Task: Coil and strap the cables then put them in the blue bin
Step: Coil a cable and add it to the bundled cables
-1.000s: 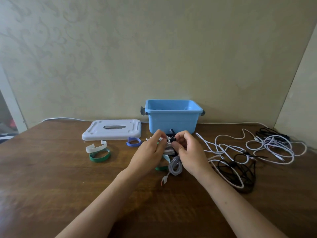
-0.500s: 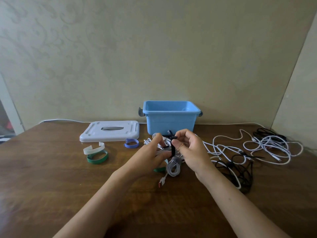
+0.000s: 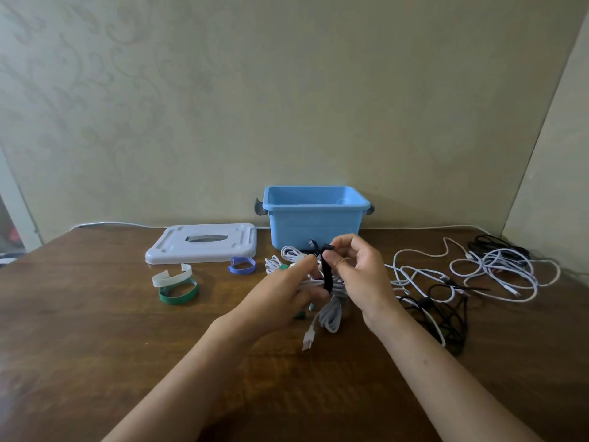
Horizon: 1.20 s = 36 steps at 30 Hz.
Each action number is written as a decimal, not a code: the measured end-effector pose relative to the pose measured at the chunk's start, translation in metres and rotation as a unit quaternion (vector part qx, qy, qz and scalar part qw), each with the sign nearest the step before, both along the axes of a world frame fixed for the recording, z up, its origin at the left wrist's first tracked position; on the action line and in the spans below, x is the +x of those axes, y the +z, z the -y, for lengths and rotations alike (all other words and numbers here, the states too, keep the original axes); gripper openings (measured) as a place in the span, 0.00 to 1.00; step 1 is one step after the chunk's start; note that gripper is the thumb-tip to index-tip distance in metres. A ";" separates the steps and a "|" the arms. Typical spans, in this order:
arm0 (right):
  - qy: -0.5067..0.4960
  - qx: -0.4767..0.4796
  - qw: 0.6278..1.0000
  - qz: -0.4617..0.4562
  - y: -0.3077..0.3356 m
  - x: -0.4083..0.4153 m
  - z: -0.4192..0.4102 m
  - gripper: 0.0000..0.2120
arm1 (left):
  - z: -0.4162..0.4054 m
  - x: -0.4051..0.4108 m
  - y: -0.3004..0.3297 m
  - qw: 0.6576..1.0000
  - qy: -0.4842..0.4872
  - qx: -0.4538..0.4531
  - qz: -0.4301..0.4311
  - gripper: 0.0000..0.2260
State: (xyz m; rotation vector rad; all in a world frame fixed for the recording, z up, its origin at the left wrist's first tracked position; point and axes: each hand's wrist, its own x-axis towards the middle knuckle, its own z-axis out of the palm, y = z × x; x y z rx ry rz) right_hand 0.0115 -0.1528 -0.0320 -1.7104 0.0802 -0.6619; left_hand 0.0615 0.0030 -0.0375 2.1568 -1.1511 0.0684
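Both hands raised over the table — left hand (image 3: 283, 291) gripping coiled cable (image 3: 331, 311), right hand (image 3: 360, 275) pinching black strap (image 3: 327, 275).

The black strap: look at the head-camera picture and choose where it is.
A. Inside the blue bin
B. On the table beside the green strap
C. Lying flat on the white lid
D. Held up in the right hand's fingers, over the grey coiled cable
D. The right hand pinches the top of the black strap, which hangs against the grey coiled cable that the left hand holds, in front of the blue bin.
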 end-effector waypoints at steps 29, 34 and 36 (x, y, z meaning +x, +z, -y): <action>0.097 0.028 0.990 -0.102 0.000 -0.004 0.009 0.06 | -0.007 -0.001 0.002 0.998 0.010 -0.062 0.010 0.09; 0.138 0.053 0.983 -0.111 0.002 -0.004 0.012 0.06 | -0.010 -0.001 0.003 0.997 0.017 -0.049 0.049 0.13; 0.158 0.058 0.979 -0.113 0.003 -0.004 0.013 0.06 | -0.011 -0.001 0.004 0.997 0.020 -0.041 0.054 0.13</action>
